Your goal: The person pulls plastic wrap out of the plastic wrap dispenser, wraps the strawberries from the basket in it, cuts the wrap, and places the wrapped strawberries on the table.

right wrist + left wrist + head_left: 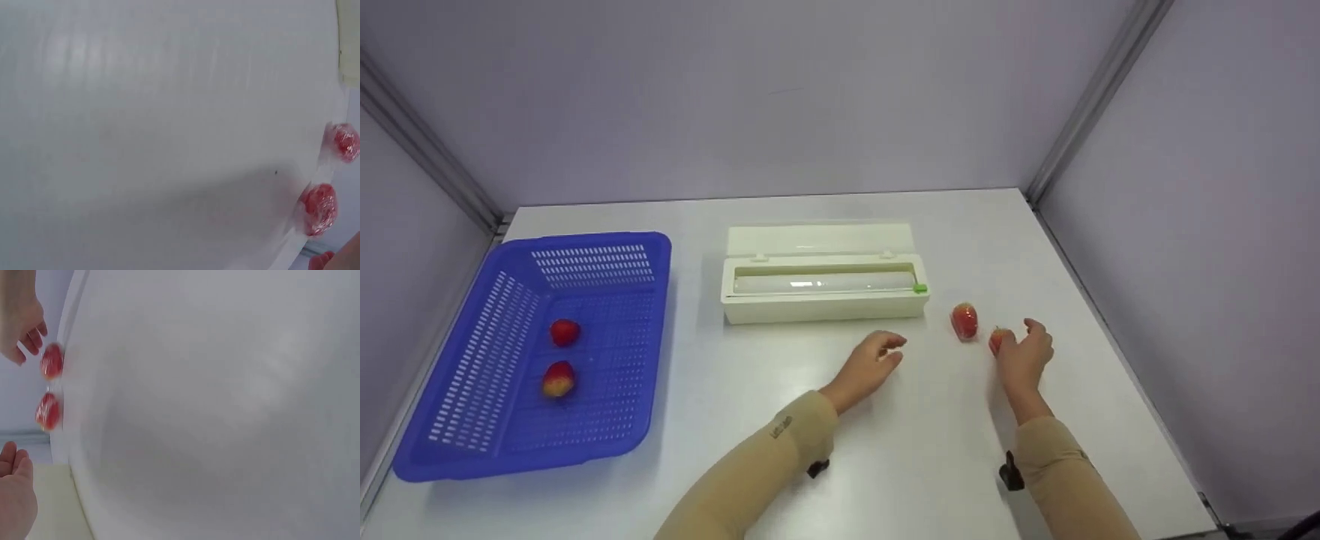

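Note:
Two red-and-yellow fruits wrapped in shiny clear film lie on the white table, right of a cling film dispenser (825, 307). My right hand (1025, 364) is beside the nearer wrapped fruit (998, 340), fingers loosely bent and spread. In the left wrist view, a gap shows between that hand (25, 329) and the fruit (52, 361). Just left of it sits the other wrapped fruit (964, 322), seen also as a wrapped fruit (345, 143) in the right wrist view. Nothing is held by my left hand (867, 367), which hovers in front of the dispenser with relaxed fingers.
The dispenser's lid (819, 238) is folded back, showing a roll of film (825, 283) and a green slider (920, 288). At the left stands a blue plastic basket (652, 360) with two unwrapped fruits (559, 379) inside. Panel walls (780, 97) enclose the table.

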`<action>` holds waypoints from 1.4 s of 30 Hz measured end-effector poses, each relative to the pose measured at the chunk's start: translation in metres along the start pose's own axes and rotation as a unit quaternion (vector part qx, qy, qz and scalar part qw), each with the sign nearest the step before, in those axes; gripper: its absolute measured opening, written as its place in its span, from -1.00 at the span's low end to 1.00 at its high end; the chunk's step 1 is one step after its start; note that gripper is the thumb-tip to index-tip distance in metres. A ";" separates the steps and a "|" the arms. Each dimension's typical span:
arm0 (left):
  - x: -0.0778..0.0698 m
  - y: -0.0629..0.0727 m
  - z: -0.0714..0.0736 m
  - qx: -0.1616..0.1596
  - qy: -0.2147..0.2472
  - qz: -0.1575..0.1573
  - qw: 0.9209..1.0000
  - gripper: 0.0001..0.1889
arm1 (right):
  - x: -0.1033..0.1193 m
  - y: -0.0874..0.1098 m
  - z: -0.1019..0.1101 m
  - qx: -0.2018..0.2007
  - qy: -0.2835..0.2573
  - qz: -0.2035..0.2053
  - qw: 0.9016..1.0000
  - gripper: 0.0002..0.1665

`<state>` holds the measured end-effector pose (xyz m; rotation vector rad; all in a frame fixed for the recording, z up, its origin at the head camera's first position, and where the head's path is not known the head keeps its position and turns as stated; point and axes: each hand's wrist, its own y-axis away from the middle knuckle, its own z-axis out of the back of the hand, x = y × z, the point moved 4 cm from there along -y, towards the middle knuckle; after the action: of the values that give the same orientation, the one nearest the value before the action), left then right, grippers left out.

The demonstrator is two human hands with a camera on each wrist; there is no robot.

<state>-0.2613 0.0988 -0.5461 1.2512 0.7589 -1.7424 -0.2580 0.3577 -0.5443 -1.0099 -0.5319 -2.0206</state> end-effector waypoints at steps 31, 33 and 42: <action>0.043 -0.021 0.196 -0.085 -0.420 0.094 0.899 -0.60 | 0.126 0.009 -0.126 0.229 0.291 0.338 0.865 -0.41; 0.042 -0.021 0.199 -0.083 -0.422 0.108 0.896 -0.59 | 0.130 0.008 -0.128 0.238 0.293 0.335 0.863 -0.40; 0.041 -0.020 0.208 -0.130 -0.441 0.115 0.881 -0.69 | 0.134 -0.009 -0.137 0.251 0.224 0.276 0.901 -0.55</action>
<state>-0.3768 -0.0777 -0.5184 0.2571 0.2609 -1.6921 -0.3783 0.2105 -0.5176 -0.3060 -0.4192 -1.4238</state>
